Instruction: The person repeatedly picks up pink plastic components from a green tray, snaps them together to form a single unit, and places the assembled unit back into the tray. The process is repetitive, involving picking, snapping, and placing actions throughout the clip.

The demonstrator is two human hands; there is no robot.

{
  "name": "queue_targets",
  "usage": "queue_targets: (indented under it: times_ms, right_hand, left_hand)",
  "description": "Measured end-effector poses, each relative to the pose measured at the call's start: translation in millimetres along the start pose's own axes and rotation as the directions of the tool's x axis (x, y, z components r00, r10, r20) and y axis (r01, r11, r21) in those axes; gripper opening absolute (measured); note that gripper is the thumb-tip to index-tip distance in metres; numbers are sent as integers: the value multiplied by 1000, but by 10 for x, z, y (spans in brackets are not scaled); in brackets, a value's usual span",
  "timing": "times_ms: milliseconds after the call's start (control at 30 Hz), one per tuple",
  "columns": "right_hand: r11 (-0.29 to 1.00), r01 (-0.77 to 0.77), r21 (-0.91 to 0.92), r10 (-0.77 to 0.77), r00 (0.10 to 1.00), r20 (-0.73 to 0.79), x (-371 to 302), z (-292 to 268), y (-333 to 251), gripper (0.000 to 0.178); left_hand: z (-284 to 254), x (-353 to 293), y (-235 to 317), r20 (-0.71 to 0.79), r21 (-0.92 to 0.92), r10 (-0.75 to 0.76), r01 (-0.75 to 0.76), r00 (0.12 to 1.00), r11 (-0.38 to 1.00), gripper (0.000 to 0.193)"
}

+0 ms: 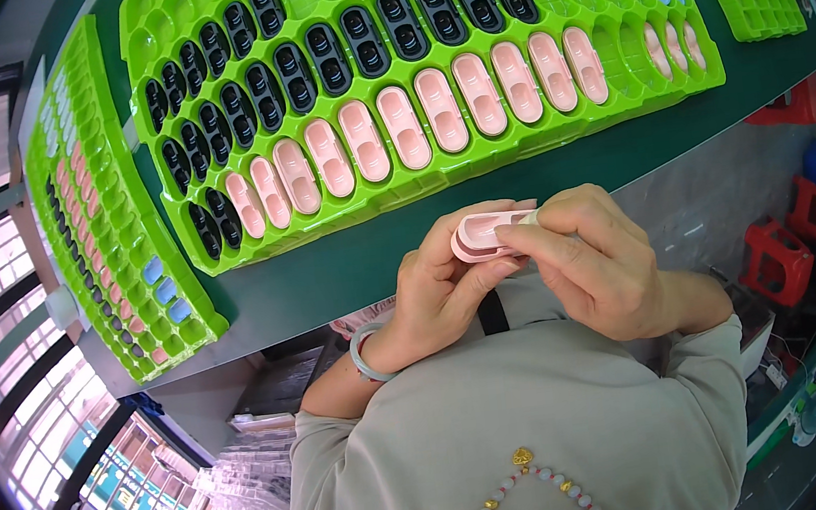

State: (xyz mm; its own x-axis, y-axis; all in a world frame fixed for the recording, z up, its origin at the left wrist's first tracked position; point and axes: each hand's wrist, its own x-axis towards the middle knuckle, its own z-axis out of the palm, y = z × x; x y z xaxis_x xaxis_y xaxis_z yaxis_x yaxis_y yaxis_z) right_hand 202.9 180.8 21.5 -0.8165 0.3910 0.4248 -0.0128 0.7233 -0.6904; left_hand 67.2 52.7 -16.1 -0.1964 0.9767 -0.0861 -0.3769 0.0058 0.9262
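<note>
Between left fingers (439,241) and right fingers (562,249), a pink case (478,233).

The person wears a loose, plain greyish-beige cloth shirt (507,415), whose wide left sleeve (324,441) and wide right sleeve (717,361) both end near the elbows. The left hand (444,286) and the right hand (605,263) are bare, and a smooth, pale grey, rounded bangle (357,353) circles the left wrist (388,346). Against the shirt front lies a beaded necklace (497,495) of round, milky whitish-lavender beads, with small reddish beads and gold-coloured accents among them; it carries a small, ornate, gold-coloured pendant (522,458).
</note>
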Motion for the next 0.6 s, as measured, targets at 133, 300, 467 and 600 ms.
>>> queue_targets:
  times_ms: [133, 300, 467, 600]
  right_hand:
    - [999, -14, 35, 11, 997, 76, -23, -22, 5, 45]
    - [999, -40, 33, 35, 991, 128, -19, -48, -37, 49]
    - [999, -46, 24, 43, 990, 137, -26, -4, -55, 50]
    - [1000, -30, -9, 31, 996, 89, -51, 58, -46, 47]
  left_hand:
    - [-18, 20, -36, 22, 38, 66, -67, 998, 997, 40]
    - [-21, 23, -35, 29, 22, 34, -35, 999, 999, 38]
    - [-32, 38, -30, 21, 97, 59, -61, 998, 993, 38]
    - [-44, 42, -7, 38, 182, 62, -68, 997, 981, 38]
